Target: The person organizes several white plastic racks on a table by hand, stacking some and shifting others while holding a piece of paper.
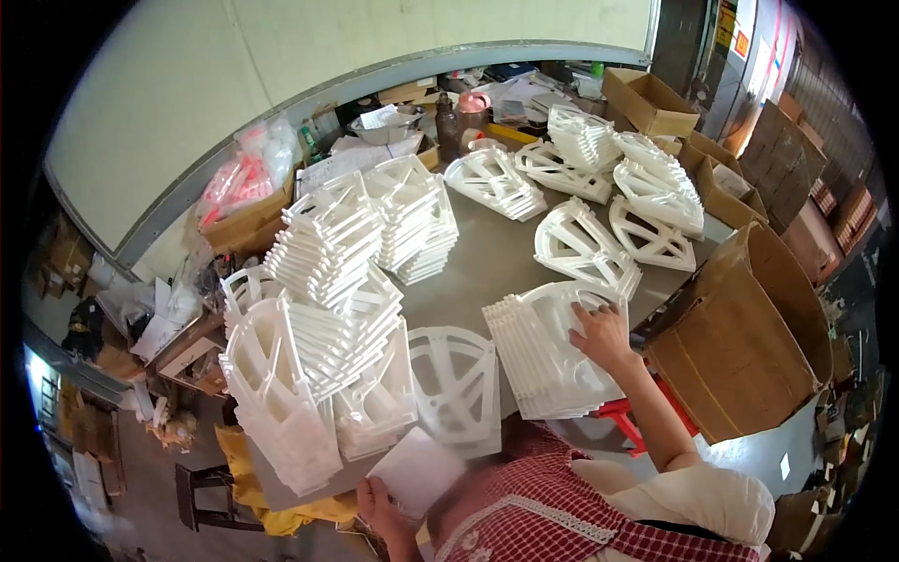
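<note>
A thin white sheet (pixel 420 471) is held by its left edge in the grip of the left hand (pixel 379 509), at the front edge of the grey bench (pixel 473 267). The right hand (pixel 604 337) is laid on the top of a stack of white fan-shaped frames (pixel 536 342) at the right front of the bench; its grip is fairly wide, with the fingers spread, and whether the topmost frame is pinched cannot be told. Just left of that stack, a flat-lying white frame (pixel 454 379) is set near the front edge. Taller leaning stacks (pixel 328 239) of similar frames are gathered on the left side, and smaller stacks (pixel 655 187) are placed toward the far right. Behind them, a pink jug (pixel 474 106), a dark bottle (pixel 447 126) and a metal bowl (pixel 401 131) are crowded together with papers. At the back left, a box is filled with pink and clear plastic bags (pixel 251 169). Beside the bench on the right, a large open cardboard box (pixel 735 337) is tilted, and a red stool (pixel 626 421) is partly hidden below the stack.
</note>
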Demonstrator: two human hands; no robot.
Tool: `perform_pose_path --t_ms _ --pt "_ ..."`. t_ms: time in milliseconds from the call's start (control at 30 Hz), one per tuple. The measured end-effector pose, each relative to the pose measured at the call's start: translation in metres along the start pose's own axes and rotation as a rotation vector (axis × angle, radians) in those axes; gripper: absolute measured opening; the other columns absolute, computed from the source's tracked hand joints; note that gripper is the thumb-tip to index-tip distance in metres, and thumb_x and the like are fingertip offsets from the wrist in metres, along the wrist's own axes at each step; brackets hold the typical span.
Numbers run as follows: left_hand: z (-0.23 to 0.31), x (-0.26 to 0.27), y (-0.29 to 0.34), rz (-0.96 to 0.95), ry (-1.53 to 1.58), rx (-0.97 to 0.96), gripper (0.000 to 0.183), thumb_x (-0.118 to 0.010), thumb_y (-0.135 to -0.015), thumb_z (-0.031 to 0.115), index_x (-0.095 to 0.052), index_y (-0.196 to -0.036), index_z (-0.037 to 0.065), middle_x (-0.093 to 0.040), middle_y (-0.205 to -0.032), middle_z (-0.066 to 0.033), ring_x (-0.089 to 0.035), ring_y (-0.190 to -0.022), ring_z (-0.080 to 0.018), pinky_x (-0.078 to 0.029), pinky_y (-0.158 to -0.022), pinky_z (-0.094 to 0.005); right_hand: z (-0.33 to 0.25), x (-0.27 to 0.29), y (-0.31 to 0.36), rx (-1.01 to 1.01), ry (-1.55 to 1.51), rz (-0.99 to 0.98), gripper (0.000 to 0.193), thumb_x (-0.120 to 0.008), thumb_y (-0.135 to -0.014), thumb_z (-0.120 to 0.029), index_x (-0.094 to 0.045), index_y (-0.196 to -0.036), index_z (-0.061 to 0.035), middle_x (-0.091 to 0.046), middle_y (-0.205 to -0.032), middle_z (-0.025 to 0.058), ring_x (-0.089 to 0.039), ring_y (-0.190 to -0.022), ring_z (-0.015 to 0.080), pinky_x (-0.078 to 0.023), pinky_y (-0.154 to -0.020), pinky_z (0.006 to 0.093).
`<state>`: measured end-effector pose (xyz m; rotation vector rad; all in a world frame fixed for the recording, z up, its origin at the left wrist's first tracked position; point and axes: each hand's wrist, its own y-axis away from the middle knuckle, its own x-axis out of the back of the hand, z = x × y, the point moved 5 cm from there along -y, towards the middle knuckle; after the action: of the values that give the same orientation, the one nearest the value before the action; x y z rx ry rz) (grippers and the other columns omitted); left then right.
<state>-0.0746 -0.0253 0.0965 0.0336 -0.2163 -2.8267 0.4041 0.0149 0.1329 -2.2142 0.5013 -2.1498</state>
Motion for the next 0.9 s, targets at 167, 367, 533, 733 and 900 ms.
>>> perform_pose_path --t_ms 167,367,533,733,900 --pt "0.034 -0.024 0.003 -0.005 0.021 0.04 0.022 -0.053 -0.099 0.014 -0.062 -0.111 -0.001 -0.062 -0.1 -0.0039 -0.054 -0.089 -0.0116 -0.044 -0.079 -0.025 -0.009 -0.005 -0.005 0.006 0.004 -0.067 0.05 -0.066 -0.081 -0.03 -0.057 -0.125 -0.0069 -0.068 -0.077 0.0136 -0.065 -0.084 0.0315 -0.039 -0.093 0.0448" --pt "0.047 -0.038 0.011 -0.051 0.092 -0.016 0.016 -0.056 -0.097 0.012 -0.062 -0.106 0.0 -0.063 -0.094 -0.0019 -0.054 -0.084 -0.0094 -0.043 -0.075 -0.0232 -0.019 -0.004 -0.007 -0.028 0.147 -0.307 0.055 -0.065 -0.082 -0.023 -0.053 -0.131 -0.0018 -0.07 -0.08 0.0146 -0.069 -0.083 0.0291 -0.038 -0.097 0.0441" --pt "0.034 -0.022 0.011 -0.044 0.036 -0.031 0.015 -0.057 -0.097 0.014 -0.06 -0.105 0.001 -0.063 -0.092 -0.0034 -0.055 -0.081 -0.0092 -0.045 -0.072 -0.024 -0.02 -0.019 -0.015 -0.069 0.27 -0.349 0.04 -0.062 -0.082 -0.027 -0.063 -0.116 -0.0064 -0.07 -0.084 0.0111 -0.066 -0.087 0.0312 -0.037 -0.1 0.0467" --pt "0.033 -0.013 0.009 -0.005 -0.065 -0.088 0.015 -0.06 -0.096 0.016 -0.061 -0.1 0.001 -0.062 -0.085 -0.0001 -0.052 -0.074 -0.0066 -0.043 -0.068 -0.0215 -0.091 0.042 -0.023 0.279 -0.113 0.012 0.033 -0.068 -0.08 -0.024 -0.065 -0.108 -0.0059 -0.061 -0.112 0.0174 -0.054 -0.111 0.0321 -0.035 -0.102 0.0477" --pt "0.055 -0.045 0.008 -0.072 -0.137 -0.054 0.015 -0.063 -0.095 0.014 -0.064 -0.097 0.0 -0.058 -0.082 0.0033 -0.048 -0.076 -0.0057 -0.04 -0.067 -0.0211 -0.21 0.084 0.002 0.725 -0.713 0.097 0.034 -0.069 -0.075 -0.008 -0.06 -0.108 -0.0053 -0.06 -0.109 0.0127 -0.055 -0.105 0.0333 -0.042 -0.096 0.0457"
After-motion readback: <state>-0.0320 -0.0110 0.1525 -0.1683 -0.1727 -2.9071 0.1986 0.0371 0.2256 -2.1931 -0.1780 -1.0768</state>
